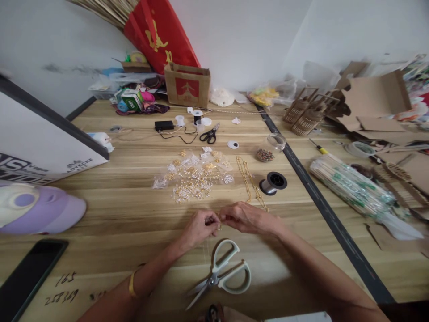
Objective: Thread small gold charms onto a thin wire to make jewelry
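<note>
White box (50, 129): "LAOYECHE" printed near its lower corner, with larger dark lettering partly cut off.
Tabletop (134, 223): "165" and "258369" handwritten at the near left.
Red bag (174, 40): gold characters; pale dry stalks (107, 11) stick out at its upper left.
Paper bag (170, 89): red panel with an emblem, its small lettering too blurred to read.
Clear tub (265, 155): mixed small beads inside.
Clear packets (191, 162): gold and silver findings, some lying loose in front.
Plastic sleeve (351, 188): slim wooden sticks, green print.
Spool (274, 182): silvery wire, beside a gold chain (248, 179).
Left hand (203, 227): thumb and finger pinching a small gold-coloured piece (219, 228), held over the table between the hands, beyond the pale-handled scissors (236, 281).
Right hand (246, 218): fingertips bunched at that piece; cannot tell whether they grip it.
</note>
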